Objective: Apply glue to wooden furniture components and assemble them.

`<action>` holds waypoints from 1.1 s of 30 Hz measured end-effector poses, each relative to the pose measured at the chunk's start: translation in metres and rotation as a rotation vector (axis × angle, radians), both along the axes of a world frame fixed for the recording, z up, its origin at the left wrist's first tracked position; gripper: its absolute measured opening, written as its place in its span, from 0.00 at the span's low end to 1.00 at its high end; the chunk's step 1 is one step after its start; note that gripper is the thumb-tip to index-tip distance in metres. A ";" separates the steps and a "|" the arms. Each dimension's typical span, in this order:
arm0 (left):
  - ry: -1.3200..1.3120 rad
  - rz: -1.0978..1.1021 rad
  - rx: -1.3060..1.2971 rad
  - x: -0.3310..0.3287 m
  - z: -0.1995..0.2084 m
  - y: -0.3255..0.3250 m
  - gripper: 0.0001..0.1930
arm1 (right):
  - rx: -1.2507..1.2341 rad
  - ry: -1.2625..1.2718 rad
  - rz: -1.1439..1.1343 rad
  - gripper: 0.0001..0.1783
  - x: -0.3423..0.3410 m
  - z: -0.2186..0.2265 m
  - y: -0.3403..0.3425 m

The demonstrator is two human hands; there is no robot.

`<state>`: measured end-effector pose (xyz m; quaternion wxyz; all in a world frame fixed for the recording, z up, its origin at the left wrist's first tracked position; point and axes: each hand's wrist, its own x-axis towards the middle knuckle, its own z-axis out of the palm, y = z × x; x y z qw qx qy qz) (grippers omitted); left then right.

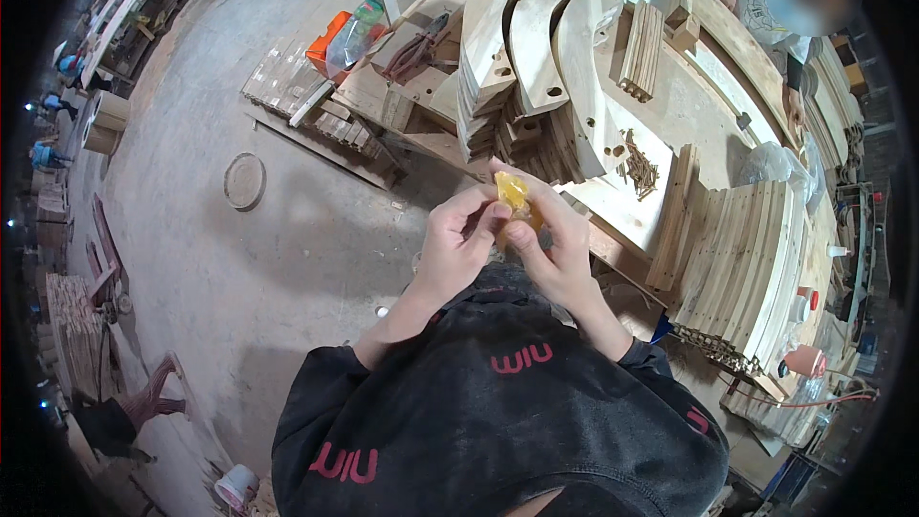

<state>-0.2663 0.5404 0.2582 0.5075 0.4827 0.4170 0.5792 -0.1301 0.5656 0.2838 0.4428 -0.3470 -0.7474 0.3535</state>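
Observation:
In front of my chest, both hands meet around a small, shiny yellow-orange piece [512,191]. It looks soft or crinkled, and I cannot tell its exact kind. My left hand [461,230] pinches it from the left, with the thumb pressed against its lower side. From the right, my right hand [553,237] curls round it, its thumb close to the left thumb. The fingers hide the lower part of the piece. Just beyond my hands stands a stack of curved pale wooden parts [565,38] with drilled holes.
A workbench bears a pile of small brown sticks [639,170] and a row of curved slats [737,258] to the right. Pliers [418,46] and a plastic bottle [359,31] lie at the far left of the bench. Another person [761,0] is at the far right.

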 end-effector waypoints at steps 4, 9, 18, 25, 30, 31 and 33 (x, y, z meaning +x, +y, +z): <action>-0.145 0.006 -0.015 0.008 -0.007 0.000 0.08 | -0.082 0.083 0.036 0.22 0.002 -0.006 0.000; -0.425 0.018 -0.143 0.022 -0.008 -0.001 0.07 | -0.164 0.191 0.116 0.22 0.004 -0.005 0.002; -0.774 -0.266 -0.211 0.020 -0.028 0.004 0.22 | -0.284 0.041 0.160 0.20 0.008 0.027 0.019; -0.054 -0.273 -0.584 -0.016 -0.157 0.002 0.25 | 0.035 -0.634 -0.102 0.13 0.004 0.084 0.096; -0.029 0.066 -0.943 -0.077 -0.303 -0.042 0.26 | 0.054 -0.783 0.024 0.13 -0.003 0.070 0.135; -0.112 0.183 -0.987 -0.088 -0.327 -0.054 0.24 | 0.085 -0.807 0.050 0.14 -0.002 0.065 0.139; -0.043 0.315 -1.069 -0.113 -0.366 -0.081 0.23 | 0.111 -0.831 0.081 0.14 -0.003 0.060 0.145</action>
